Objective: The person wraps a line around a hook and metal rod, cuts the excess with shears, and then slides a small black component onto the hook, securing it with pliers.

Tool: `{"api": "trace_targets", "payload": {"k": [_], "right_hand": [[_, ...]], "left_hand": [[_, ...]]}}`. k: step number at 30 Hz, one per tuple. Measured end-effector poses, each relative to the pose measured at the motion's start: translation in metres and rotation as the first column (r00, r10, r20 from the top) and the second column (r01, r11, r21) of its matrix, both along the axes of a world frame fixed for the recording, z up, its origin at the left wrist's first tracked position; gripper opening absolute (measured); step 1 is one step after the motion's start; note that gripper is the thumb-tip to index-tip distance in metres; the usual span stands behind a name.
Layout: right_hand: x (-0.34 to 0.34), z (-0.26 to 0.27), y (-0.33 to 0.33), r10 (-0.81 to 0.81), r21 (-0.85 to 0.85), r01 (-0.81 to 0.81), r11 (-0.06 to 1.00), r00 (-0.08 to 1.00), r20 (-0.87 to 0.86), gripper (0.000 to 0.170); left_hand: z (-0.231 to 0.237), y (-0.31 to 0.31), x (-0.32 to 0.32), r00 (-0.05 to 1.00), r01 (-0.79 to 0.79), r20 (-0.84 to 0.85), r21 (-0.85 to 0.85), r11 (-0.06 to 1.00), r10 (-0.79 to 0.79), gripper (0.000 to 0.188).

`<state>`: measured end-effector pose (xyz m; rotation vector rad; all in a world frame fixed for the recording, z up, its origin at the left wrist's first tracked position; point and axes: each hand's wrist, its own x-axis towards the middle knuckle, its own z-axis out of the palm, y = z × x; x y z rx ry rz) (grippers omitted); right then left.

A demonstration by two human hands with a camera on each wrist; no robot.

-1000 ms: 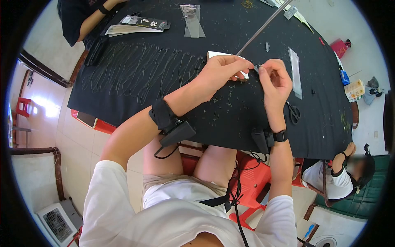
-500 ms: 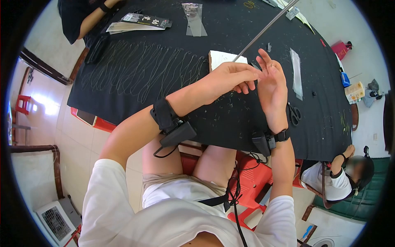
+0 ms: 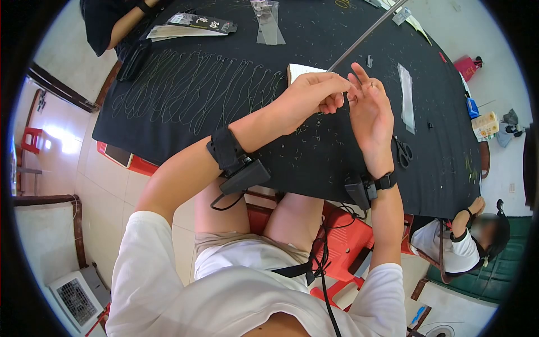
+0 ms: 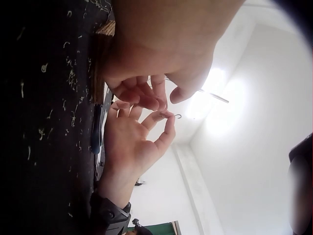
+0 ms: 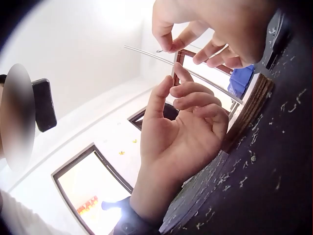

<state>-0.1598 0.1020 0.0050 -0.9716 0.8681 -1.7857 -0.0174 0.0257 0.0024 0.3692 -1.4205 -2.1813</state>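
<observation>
In the left wrist view, my right hand (image 4: 134,144) pinches a small fish hook (image 4: 178,116) between thumb and index finger, its bend jutting past the fingertips. My left hand (image 3: 314,95) hovers close by, its fingertips right at the right hand (image 3: 373,118). Its fingers curl loosely and the thumb is apart from them in the left wrist view; I cannot tell whether it holds thin line. Below the hands sits a wooden block with a white top (image 3: 300,70), partly hidden by the left hand. A thin metal rod (image 3: 365,38) slants up from behind the fingers.
Looped thin lines (image 3: 196,90) lie in a row on the black cloth (image 3: 314,163), left of the block. Scissors (image 3: 402,153) and a clear plastic strip (image 3: 405,95) lie right. Packets (image 3: 196,25) lie at the back. Another person (image 3: 449,241) sits at the right edge.
My right hand has gone from a closed, curled pose to a turned-up palm with raised fingers. The left hand dipped lower, then rose again, staying close to the right.
</observation>
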Motion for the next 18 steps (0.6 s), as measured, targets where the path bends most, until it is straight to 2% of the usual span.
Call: {"api": "trace_targets", "payload": {"k": [18], "right_hand": [[-0.0003, -0.0027, -0.0004, 0.029, 0.039, -0.03, 0.999, 0.999, 0.028, 0.016]], "left_hand": [[0.002, 0.0037, 0.0014, 0.999, 0.042, 0.013, 0.01, 0.999, -0.042, 0.032]]}}
